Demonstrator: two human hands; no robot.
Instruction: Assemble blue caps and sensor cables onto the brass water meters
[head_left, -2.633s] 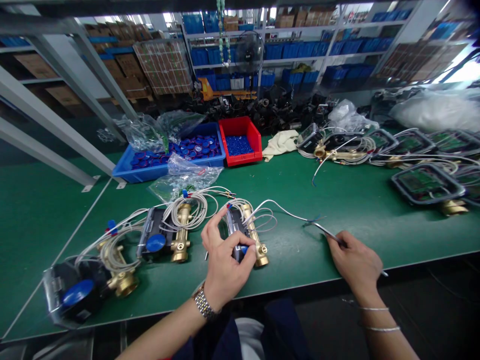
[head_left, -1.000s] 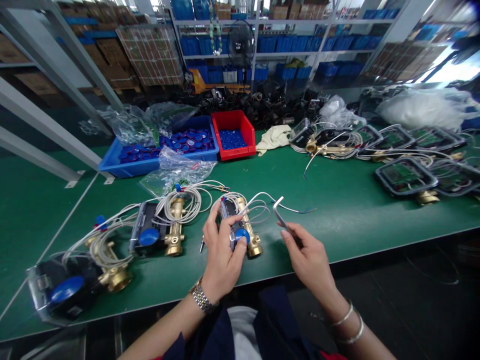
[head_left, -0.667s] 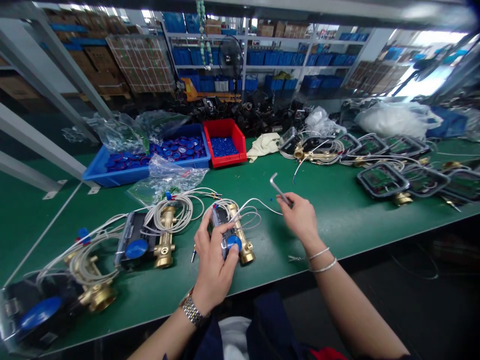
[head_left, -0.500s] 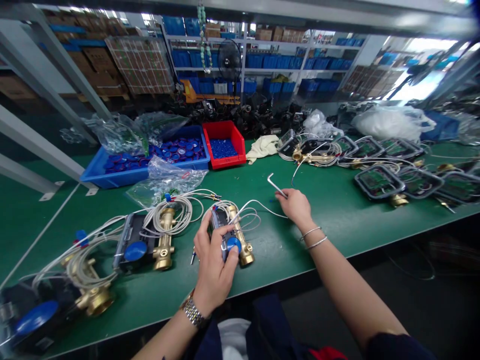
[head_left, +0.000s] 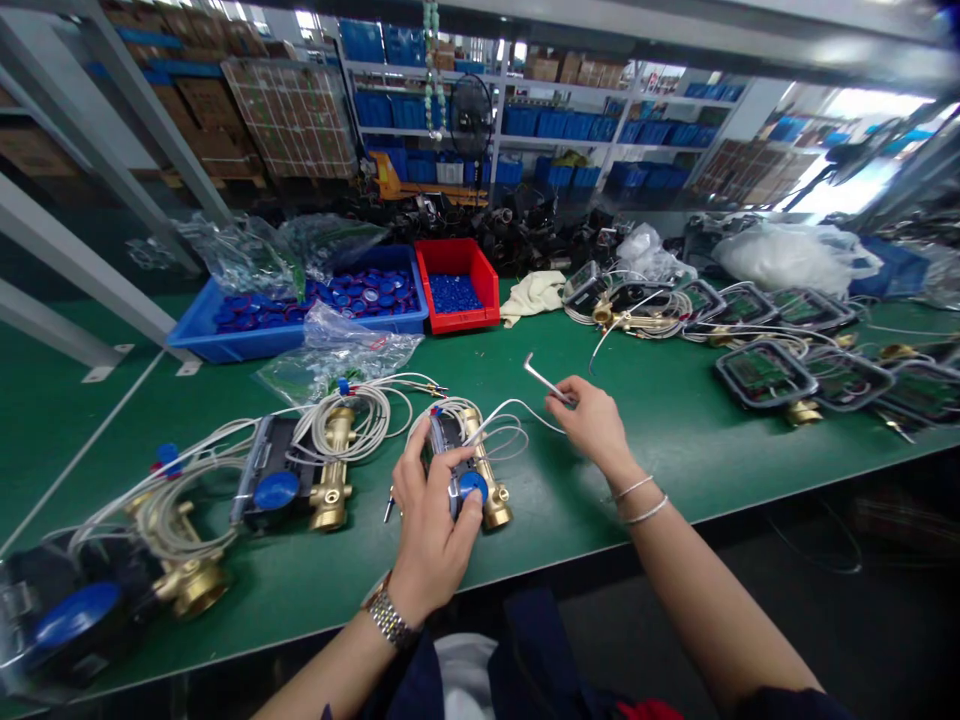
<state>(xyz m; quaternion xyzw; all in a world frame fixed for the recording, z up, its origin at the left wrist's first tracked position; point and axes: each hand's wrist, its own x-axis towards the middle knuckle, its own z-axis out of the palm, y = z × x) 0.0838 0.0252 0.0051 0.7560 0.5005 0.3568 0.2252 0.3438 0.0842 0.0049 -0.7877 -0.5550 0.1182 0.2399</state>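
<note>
My left hand point(head_left: 435, 510) is wrapped around a meter with a brass pipe body point(head_left: 493, 500), its thumb by the round blue cap point(head_left: 472, 486). The meter lies on the green bench, with thin pale cable point(head_left: 504, 432) coiled at its far end. To the right, my right hand point(head_left: 596, 425) holds a bent metal hex key point(head_left: 544, 380) in its closed fingers, the short end pointing away and left. Left of my left hand sits another brass meter point(head_left: 330, 495) with a blue cap and coiled cable. A further meter point(head_left: 191, 580) lies at the near left corner.
A blue tray point(head_left: 300, 345) of blue caps and a red bin point(head_left: 465, 318) of small blue parts stand at the back. Beside them is a cream cloth point(head_left: 534, 297). Several open meter housings point(head_left: 765, 375) with cables occupy the right. A metal post point(head_left: 97, 250) rises at left.
The hex key and my right hand have shifted slightly left, closer to the held meter. My left hand keeps its hold. The whole view has shifted a little.
</note>
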